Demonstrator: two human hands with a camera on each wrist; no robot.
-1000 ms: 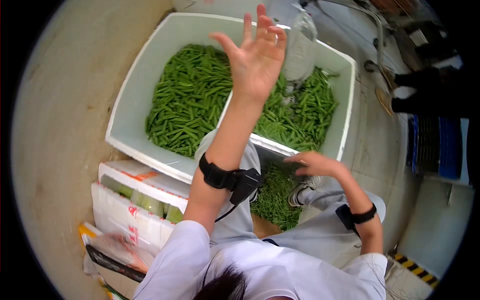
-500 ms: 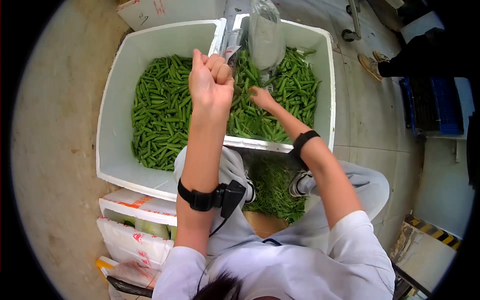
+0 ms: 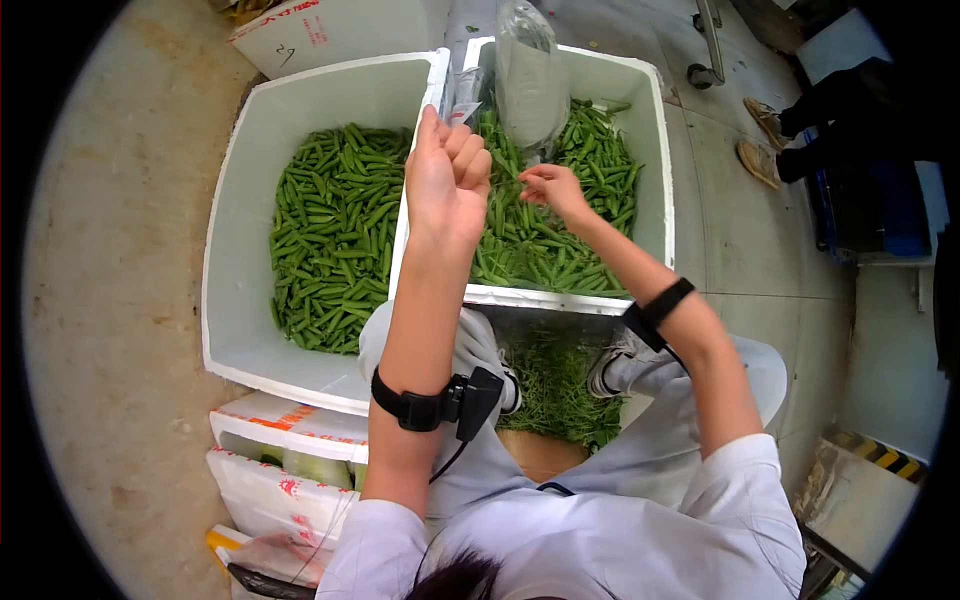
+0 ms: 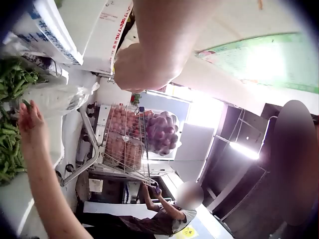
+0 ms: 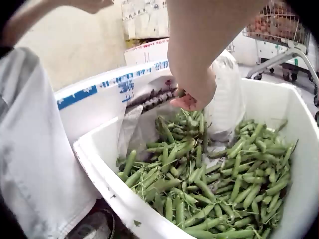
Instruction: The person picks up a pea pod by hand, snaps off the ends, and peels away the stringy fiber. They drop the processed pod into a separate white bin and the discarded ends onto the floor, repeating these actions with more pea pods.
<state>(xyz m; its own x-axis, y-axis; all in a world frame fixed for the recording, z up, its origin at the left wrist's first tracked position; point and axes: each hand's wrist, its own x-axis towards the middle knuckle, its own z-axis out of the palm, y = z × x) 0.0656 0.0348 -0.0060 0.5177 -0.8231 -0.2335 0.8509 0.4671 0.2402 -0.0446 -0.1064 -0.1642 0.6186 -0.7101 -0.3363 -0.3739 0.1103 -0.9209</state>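
Note:
My left hand (image 3: 447, 190) is raised over the divide between two white foam boxes, palm up with fingers curled; nothing shows in it. Over the right box (image 3: 655, 190), my right hand (image 3: 555, 192) pinches a green pod. The pod (image 4: 26, 103) pokes from its fingertips in the left wrist view; in the right wrist view those fingers (image 5: 187, 102) are just above the pods (image 5: 199, 191). Many green pods (image 3: 335, 235) fill part of the left box (image 3: 235, 235). A clear bag (image 3: 530, 85) stands among the right box's pods.
Thin green trimmings (image 3: 560, 385) lie between the shoes below the boxes. Printed cartons (image 3: 275, 490) stand at lower left, another box (image 3: 320, 35) behind. A person's legs (image 3: 840, 110) and a blue crate (image 3: 880, 205) are at the right.
My left hand has gone from spread fingers to curled. My right hand moved from above the trimmings into the right box, then lifted slightly with a pod. The head view shifted too.

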